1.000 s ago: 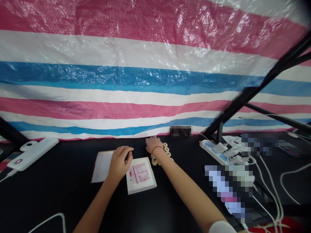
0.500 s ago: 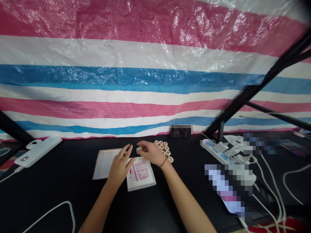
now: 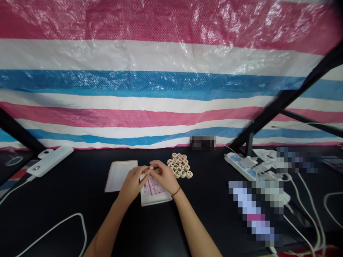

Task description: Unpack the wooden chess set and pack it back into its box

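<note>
Near discs (image 3: 181, 166), left grip (image 3: 134, 181) and right grip (image 3: 165, 177) seemingly hold another (image 3: 151, 167).

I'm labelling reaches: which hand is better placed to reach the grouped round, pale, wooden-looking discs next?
Probably the right hand: it is nearer the round, pale, wooden-looking discs marked in red and black, while the left hand sits farther off. Both hands meet at a small pale object.

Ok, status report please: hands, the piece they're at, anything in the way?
Right hand holds a small pale piece. Left hand at it too, grip unclear. More round pieces grouped beside the right hand. Hands partly cover the red drawing.
</note>
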`<state>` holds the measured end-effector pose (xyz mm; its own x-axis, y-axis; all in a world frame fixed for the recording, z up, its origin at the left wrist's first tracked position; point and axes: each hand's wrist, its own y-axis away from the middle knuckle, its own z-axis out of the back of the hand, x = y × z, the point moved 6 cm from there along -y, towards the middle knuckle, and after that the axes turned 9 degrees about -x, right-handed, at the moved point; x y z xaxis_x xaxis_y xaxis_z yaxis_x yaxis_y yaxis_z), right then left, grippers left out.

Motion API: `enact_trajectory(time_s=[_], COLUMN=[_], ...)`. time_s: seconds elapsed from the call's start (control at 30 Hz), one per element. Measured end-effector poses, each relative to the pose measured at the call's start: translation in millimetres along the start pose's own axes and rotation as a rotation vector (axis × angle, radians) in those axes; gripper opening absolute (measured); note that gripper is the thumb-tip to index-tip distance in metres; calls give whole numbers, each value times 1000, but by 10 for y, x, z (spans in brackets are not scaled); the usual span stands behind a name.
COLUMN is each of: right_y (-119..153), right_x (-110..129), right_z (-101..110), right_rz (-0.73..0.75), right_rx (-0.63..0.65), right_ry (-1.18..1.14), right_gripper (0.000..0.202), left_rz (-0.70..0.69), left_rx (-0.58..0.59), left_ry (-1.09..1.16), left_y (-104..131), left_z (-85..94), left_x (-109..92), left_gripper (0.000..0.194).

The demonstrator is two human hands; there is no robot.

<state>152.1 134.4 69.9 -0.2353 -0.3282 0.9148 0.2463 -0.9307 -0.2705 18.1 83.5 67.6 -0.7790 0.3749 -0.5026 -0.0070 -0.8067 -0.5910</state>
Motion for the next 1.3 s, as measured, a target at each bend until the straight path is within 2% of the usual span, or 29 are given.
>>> enact_trajectory(time_s=[0.13,0.3,0.43,0.63,1.0,1.17,1.3], right_y=[22,37,49,80,119,144,166], right_x=[-54,-131,-154,-138,-125,-46,6], right_z=[-8,137,192,141,61,8,-13], right_rz=[23,-2,-14,11,31,134,188], right_rx=[-9,-98,-134,-112,-95,-86,-76], right_ry=[24,-2,-27,9,50,73,68], right_gripper=[21,23,25,23,20,17,23], left_rz=[46,102,58,64,67,128,140], left_rx=[63,24,48,161,275,235,329], left_ry=[-53,-29,-55,-196,-332,-432,-456], left_y=[20,15,1,7,-6,-17,-27], left_z=[-20,48,51,3,-62,-80,-131], left_x=[62,116,74,49,18,39,14], left_gripper=[18,15,14,5,10,28,20])
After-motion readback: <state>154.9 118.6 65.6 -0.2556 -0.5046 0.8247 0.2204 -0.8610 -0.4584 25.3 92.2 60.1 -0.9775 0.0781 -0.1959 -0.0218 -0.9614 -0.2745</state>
